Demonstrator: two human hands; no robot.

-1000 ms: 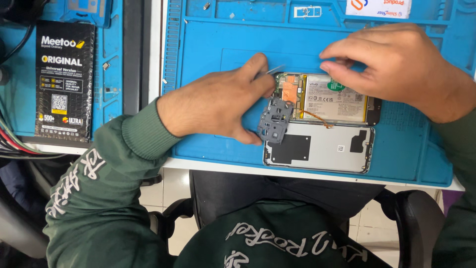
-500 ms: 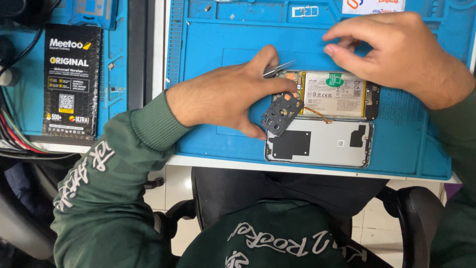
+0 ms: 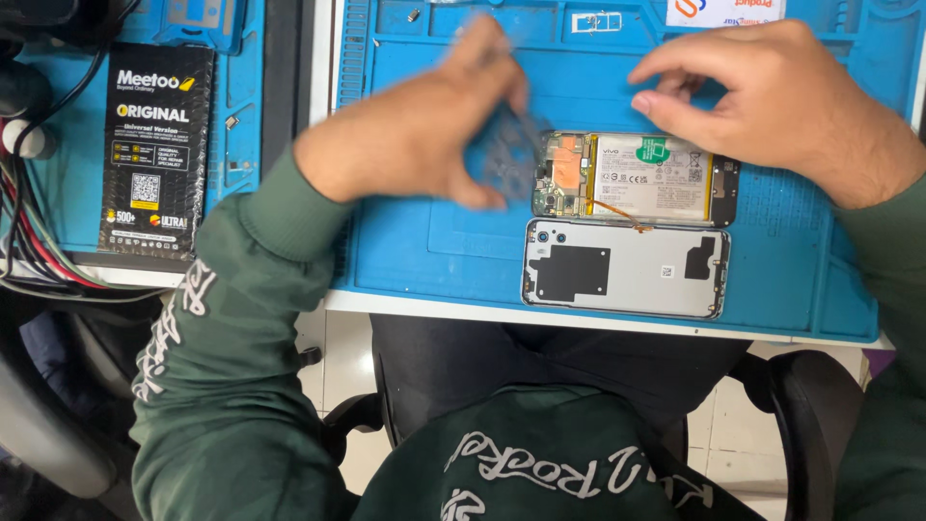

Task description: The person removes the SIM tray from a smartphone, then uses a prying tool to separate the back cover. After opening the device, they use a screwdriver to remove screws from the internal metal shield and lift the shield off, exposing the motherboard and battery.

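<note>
the left hand (image 3: 424, 135) was blurred with motion over the blue silicone work mat (image 3: 434, 260), its fingers curled around a small dark grey plastic cover piece (image 3: 506, 154), which sat smeared just left of the opened phone. half a second before, that hand had lain flat beside the phone with a thin metal tool at its fingertips and the grey piece resting at the phone's lower left corner; now the hand had risen and the piece had come away with it. whether the tool was still in the grip i could not tell. the right hand (image 3: 762, 96) hovered above the top edge of the opened black phone body with its white battery and orange-tabbed circuit board (image 3: 637, 178), thumb and forefinger pinched close together, much as earlier; nothing could be made out between them. just below the phone, nearly touching it, lay the silver rectangular back cover with black patches (image 3: 627, 268), unmoved. well apart on the left lay a black printed retail packet (image 3: 152, 150) on a second blue mat, beside a bundle of cables (image 3: 29, 251)
</note>
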